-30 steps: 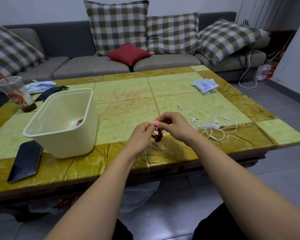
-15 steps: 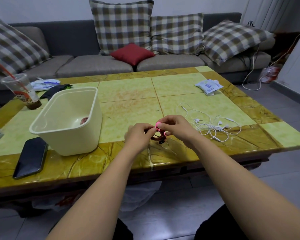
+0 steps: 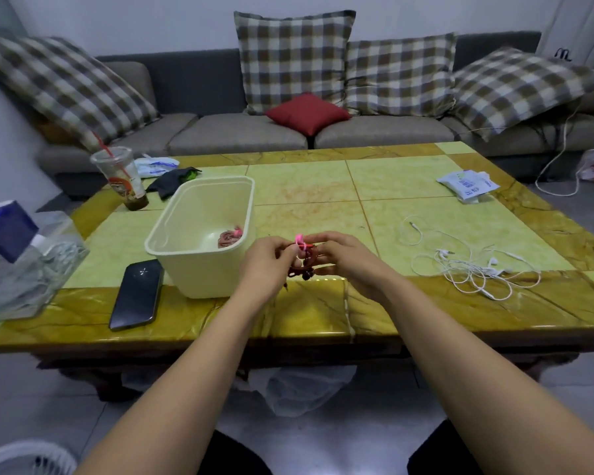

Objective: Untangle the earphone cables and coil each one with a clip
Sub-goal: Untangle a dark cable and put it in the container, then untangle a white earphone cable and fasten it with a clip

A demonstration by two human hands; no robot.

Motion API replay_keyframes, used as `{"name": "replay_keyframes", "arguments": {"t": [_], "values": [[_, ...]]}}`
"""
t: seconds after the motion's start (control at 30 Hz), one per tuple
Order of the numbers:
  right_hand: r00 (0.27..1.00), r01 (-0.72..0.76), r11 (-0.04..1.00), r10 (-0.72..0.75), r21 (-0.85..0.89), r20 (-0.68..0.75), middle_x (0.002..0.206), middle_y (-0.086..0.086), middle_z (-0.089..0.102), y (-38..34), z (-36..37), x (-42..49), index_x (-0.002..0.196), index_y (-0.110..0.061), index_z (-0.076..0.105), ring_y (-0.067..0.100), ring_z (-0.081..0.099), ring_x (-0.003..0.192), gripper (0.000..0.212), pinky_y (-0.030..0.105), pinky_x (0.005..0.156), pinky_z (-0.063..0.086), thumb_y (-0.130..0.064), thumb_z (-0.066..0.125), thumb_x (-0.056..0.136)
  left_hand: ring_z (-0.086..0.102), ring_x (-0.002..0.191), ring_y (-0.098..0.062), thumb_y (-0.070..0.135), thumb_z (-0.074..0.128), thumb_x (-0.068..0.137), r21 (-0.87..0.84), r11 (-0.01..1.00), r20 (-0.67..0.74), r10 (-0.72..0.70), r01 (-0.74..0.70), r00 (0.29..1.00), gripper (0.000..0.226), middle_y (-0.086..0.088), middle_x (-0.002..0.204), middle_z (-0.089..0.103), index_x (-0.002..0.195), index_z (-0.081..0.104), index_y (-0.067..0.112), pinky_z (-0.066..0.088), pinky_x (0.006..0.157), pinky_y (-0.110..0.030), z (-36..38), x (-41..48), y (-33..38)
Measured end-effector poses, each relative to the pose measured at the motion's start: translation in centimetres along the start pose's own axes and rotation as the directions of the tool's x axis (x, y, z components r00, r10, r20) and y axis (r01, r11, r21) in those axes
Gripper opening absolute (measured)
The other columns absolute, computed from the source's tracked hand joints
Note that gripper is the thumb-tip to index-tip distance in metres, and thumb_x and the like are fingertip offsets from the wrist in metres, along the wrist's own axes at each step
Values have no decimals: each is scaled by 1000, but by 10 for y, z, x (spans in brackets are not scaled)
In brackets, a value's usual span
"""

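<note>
dark red earphone coil [image 3: 302, 267] held over the table's [image 3: 309, 313] near edge, mostly hidden between the hands | pink clip [image 3: 299, 240] on top, its closure unclear | left hand [image 3: 266, 260] and right hand [image 3: 343, 258] curled, pinching the coil | cream bin [image 3: 172, 234] just left, second coil [image 3: 229, 237] inside | white earphones [image 3: 474, 269] tangled to the right | phone [image 3: 136, 293] beside the bin

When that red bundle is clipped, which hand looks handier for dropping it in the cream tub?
Probably the left hand: the tub sits right beside it, while the right hand would have to cross over. Both hold the bundle.
</note>
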State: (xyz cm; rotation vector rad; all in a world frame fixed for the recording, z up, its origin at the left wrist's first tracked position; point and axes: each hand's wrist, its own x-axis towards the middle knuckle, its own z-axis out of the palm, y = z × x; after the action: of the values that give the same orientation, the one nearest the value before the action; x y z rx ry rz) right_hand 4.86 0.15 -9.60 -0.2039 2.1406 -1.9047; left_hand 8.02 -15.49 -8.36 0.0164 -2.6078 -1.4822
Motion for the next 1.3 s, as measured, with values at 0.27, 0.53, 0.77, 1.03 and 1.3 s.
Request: {"name": "replay_keyframes", "arguments": {"t": [0.27, 0.53, 0.77, 1.03, 1.3], "values": [[996, 19, 1000, -21, 25, 85, 113, 7, 68, -34, 62, 30, 129, -18, 54, 20, 70, 95, 29, 31, 81, 56, -23, 53, 100, 61, 77, -17, 9, 52, 96, -451, 878, -268, -305, 161, 914, 23, -6, 82, 68, 79, 67, 9, 48, 70, -28, -94, 38, 15], [990, 36, 992, -19, -119, 137, 116, 6, 65, -41, 86, 44, 129, -23, 56, 20, 67, 98, 32, 32, 84, 55, -19, 56, 98, 50, 78, -20, 20, 45, 101, 95, 958, -16, -271, 272, 962, 24, -13, 92, 57, 102, 64, 4, 36, 63, -29, -103, 59, -14], [982, 32, 990, -6, -134, 189, 117, 7, 65, -39, 66, 39, 136, -23, 47, 19, 70, 97, 39, 30, 83, 56, -18, 55, 99, 63, 84, -18, 23, 42, 98, 242, 969, -178, -9, 53, 984, 31, -4, 101, 70, 104, 71, 15, 51, 72, -32, -83, 56, -4], [979, -202, 908, 191, -367, -67, 100, 11, 71, -7, -34, 7, 109, -10, 66, 15, 65, 78, 22, 25, 68, 51, -7, 47, 98, 62, 80, -15, 25, 49, 94, 233, 964, 84, 111, -128, 990, 20, 7, 83, 66, 95, 68, 23, 43, 63, -28, 30, 42, 17], [912, -389, 834, 289, -391, -290, 78, 7, 62, 50, -98, -19, 118, -10, 54, 16, 57, 62, 30, 28, 61, 47, -1, 51, 90, 58, 102, -28, 42, 68, 83, 402, 911, 306, -38, -93, 951, 52, -8, 117, 48, 129, 51, 28, 46, 85, -33, 137, 35, -13]]}}
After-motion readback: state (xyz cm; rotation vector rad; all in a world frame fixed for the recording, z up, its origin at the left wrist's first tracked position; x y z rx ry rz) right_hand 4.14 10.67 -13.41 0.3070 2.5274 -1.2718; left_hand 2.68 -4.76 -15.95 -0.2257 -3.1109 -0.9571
